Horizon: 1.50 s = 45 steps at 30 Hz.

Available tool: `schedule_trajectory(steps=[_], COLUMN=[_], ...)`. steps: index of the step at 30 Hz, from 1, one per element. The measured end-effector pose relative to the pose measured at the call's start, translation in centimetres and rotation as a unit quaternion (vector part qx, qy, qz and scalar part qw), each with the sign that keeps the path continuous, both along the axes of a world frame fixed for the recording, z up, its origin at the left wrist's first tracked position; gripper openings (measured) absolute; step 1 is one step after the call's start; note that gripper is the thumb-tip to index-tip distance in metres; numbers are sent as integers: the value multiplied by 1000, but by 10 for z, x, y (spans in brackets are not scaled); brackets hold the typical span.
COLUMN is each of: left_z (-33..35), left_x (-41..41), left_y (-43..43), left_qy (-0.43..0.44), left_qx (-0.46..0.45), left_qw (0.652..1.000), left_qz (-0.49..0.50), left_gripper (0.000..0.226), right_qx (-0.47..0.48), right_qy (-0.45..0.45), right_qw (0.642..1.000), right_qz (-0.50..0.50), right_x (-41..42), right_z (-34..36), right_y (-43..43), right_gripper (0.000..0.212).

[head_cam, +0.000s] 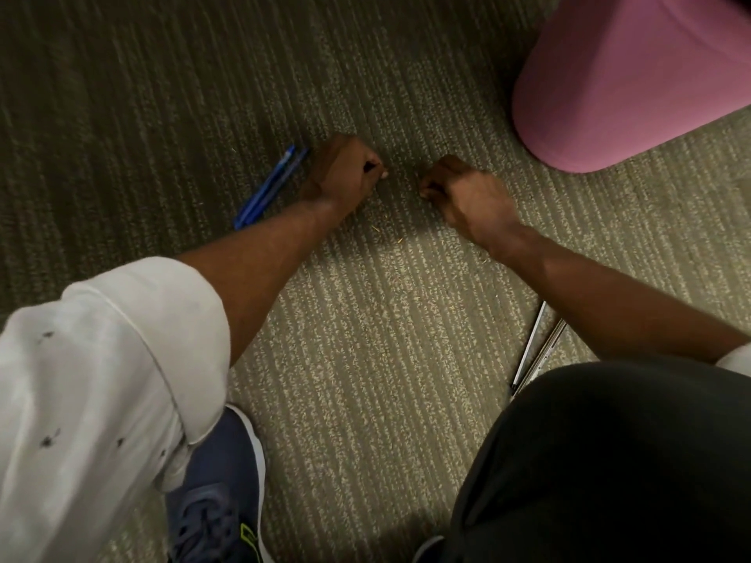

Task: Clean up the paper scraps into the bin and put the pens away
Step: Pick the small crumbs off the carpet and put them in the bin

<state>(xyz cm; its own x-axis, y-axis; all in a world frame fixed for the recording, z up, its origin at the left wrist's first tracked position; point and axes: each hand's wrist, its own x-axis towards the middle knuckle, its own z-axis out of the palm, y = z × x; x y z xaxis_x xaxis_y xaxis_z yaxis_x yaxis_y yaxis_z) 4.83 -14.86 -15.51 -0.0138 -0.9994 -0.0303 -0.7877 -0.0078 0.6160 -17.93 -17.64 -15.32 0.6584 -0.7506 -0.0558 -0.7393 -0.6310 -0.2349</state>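
My left hand (345,172) rests on the carpet with its fingers curled into a fist. My right hand (467,195) lies a short gap to its right, fingers curled too. No paper shows in either fist, and their insides are hidden. Two blue pens (268,188) lie side by side on the carpet, just left of my left hand. Two clear pens (536,351) lie under my right forearm, near my knee. A pink bin (630,75) stands at the upper right, beyond my right hand. A few tiny specks (400,239) dot the carpet below my hands.
Striped grey-green carpet (365,339) covers the floor. My blue shoe (219,481) is at the bottom left and my dark-trousered knee (609,461) fills the bottom right. A rolled white sleeve (101,359) covers my left upper arm.
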Motion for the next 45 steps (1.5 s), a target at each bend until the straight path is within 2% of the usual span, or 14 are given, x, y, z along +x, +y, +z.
schedule_trajectory(steps=[3,5,8,11,16,21,26,30,32,35,40,43,45], left_z=[5,4,-1,-4,-1,0,4,13,29,69,161,223,253], left_x=[1,0,-2,0,4,0,3,3,0,-8,-37,-67,-92], left_y=[-5,-8,-10,-13,-14,-8,-12,-5,-1,-7,-48,-74,-90], left_qy=[-49,-52,6,63,173,203,239,273,301,335,406,431,416], left_qx=[21,33,52,72,128,116,150,171,179,157,16,-56,-95], left_qw=[997,997,999,995,973,965,949,933,921,915,912,901,902], left_qz=[-53,-45,-5,31,86,115,141,160,173,161,58,-11,-60], left_gripper=[23,20,18,20,28,22,17,15,13,14,13,14,16], right_qx=[-48,-65,-63,-53,-35,-8,5,74,91,63,-83,-169,-211], right_qy=[47,67,56,36,30,0,-32,-72,-117,-196,-316,-313,-262], right_qw=[998,995,996,997,996,997,995,988,982,971,940,926,926], right_qz=[21,17,-13,-48,-78,-77,-99,-115,-116,-123,-100,-128,-174], right_x=[1,4,6,6,3,-2,-1,-1,0,1,-11,-38,-63], right_z=[-3,-6,-10,-11,-8,-7,-7,4,21,68,189,261,291], right_y=[1,5,14,20,30,29,29,26,27,25,-3,-18,-29], right_gripper=[25,35,41,37,41,34,26,18,15,14,20,31,42])
